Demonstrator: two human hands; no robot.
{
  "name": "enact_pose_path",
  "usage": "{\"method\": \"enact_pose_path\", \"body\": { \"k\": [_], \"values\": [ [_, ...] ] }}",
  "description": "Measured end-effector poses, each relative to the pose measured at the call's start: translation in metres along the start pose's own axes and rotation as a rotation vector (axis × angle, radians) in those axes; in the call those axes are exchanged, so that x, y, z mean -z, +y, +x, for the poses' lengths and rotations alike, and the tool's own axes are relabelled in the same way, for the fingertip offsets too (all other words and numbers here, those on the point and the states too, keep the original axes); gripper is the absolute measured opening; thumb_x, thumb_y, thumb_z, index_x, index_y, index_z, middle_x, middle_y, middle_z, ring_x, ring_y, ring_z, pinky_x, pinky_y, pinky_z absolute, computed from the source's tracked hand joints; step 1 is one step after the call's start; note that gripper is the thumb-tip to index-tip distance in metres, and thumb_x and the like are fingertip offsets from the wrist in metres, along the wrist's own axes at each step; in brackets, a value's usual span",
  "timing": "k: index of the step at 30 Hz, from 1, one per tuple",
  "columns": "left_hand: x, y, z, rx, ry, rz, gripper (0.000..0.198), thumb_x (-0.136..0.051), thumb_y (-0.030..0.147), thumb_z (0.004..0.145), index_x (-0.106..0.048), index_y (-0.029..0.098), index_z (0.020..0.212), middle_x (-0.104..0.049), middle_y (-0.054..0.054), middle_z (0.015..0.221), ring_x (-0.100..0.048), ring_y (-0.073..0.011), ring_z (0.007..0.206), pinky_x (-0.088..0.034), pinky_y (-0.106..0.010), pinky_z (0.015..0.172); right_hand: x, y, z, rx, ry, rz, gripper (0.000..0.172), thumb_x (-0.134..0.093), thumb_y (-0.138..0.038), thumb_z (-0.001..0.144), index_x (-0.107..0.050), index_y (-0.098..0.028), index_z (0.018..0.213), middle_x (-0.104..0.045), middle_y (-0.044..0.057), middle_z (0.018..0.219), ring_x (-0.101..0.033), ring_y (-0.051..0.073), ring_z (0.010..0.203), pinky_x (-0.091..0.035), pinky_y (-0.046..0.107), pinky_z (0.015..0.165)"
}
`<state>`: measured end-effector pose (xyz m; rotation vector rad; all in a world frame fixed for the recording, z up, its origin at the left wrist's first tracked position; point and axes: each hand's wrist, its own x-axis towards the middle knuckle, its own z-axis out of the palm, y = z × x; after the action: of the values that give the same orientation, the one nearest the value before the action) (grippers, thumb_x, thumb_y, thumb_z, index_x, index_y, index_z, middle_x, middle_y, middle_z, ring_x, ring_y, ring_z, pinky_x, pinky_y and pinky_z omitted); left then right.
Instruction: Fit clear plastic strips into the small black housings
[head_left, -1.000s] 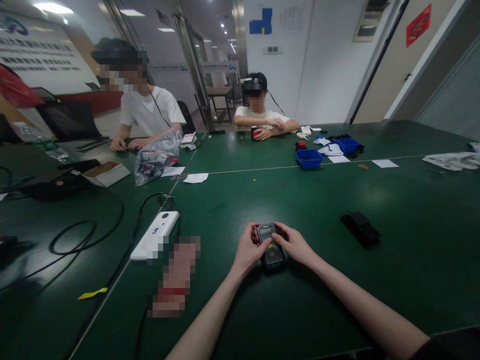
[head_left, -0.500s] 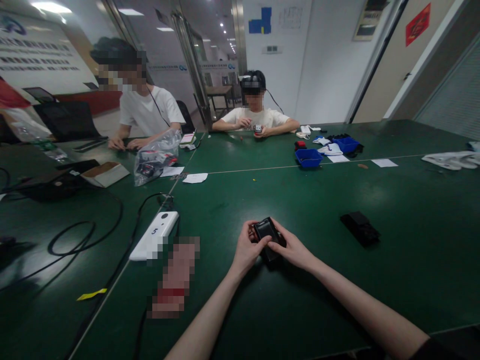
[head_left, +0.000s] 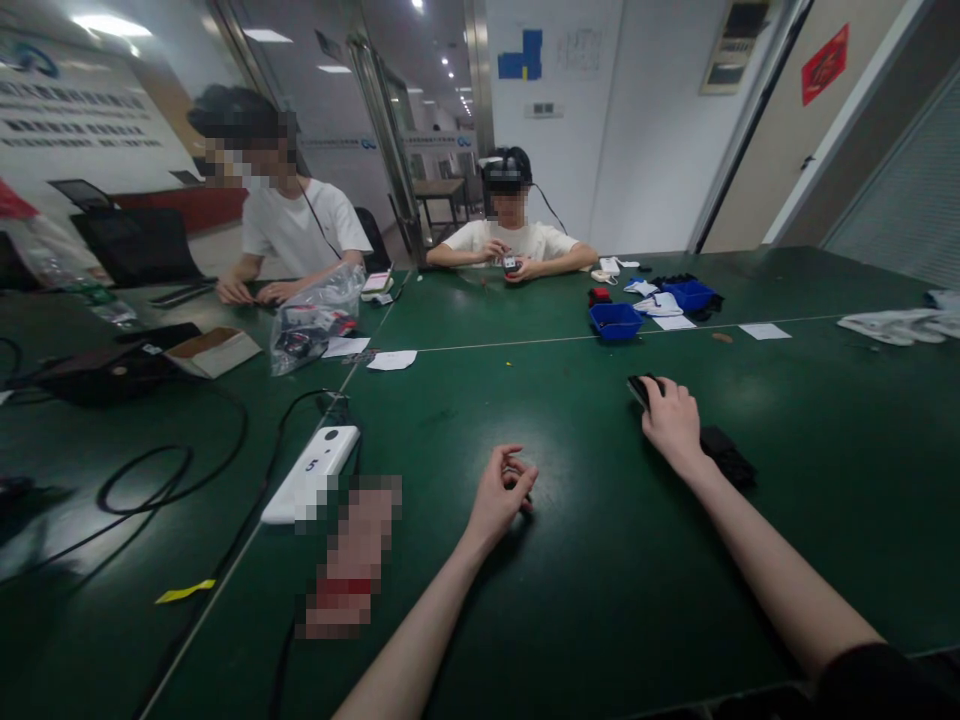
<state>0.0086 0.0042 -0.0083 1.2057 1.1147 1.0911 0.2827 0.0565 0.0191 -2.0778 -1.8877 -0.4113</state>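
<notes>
1. While the right hand [head_left: 673, 425] reaches out over the right side of the green table [head_left: 585, 630], it grasps a dark, flat case [head_left: 637, 390], whose far left end juts out past the fingers.
2. The hold comes from above, palm downward, probably because so slim a thing is easily spanned by one hand. The fingers are bent around it, parted only by its own width; whether the case touches the tabletop is hidden.
3. The left hand [head_left: 504, 495] rests near the middle, set down on its outer edge, presumably because it has no load to bear. Its fingers are loosely curled and relaxed, clenching nothing that shows; the dark patch beneath them may be only shadow.
4. Just right of the right hand lies a black folded bundle [head_left: 726, 455], partly covered by the hand and wrist, within easy reach.
5. To the left of the left hand are a white box marked 5 [head_left: 311, 475] and a pixelated pinkish item [head_left: 356, 555], apparently kept aside so the middle is free for the hands.
6. Across the table, a co-worker [head_left: 510, 240] holds a small dark object [head_left: 511, 266].
</notes>
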Motion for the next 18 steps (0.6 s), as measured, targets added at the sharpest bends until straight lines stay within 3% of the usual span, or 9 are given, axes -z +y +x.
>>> {"method": "enact_pose_path", "body": {
  "k": [5,18],
  "values": [
    [0.001,0.002,0.000,0.002,-0.021,0.025,0.042,-0.062,0.038,0.070,-0.043,0.018,0.102,-0.045,0.003,0.076,-0.051,-0.0072,0.056,-0.047,-0.017,0.040,-0.011,0.005,-0.004,0.031,-0.018,-0.170,0.037,-0.040,-0.005,0.076,-0.053,-0.010,0.110,-0.053,0.021,0.117,-0.050,0.029,0.095,-0.040,0.040,0.075],
    [0.002,0.004,-0.002,0.000,-0.062,0.048,0.038,-0.059,0.038,0.073,-0.044,0.017,0.100,-0.045,0.002,0.077,-0.051,-0.0080,0.058,-0.047,-0.017,0.041,-0.025,0.009,-0.011,0.069,-0.085,-0.080,0.034,-0.041,-0.011,0.076,-0.058,-0.012,0.105,-0.045,0.020,0.132,-0.046,0.034,0.110,-0.040,0.050,0.084]
  ]
}}
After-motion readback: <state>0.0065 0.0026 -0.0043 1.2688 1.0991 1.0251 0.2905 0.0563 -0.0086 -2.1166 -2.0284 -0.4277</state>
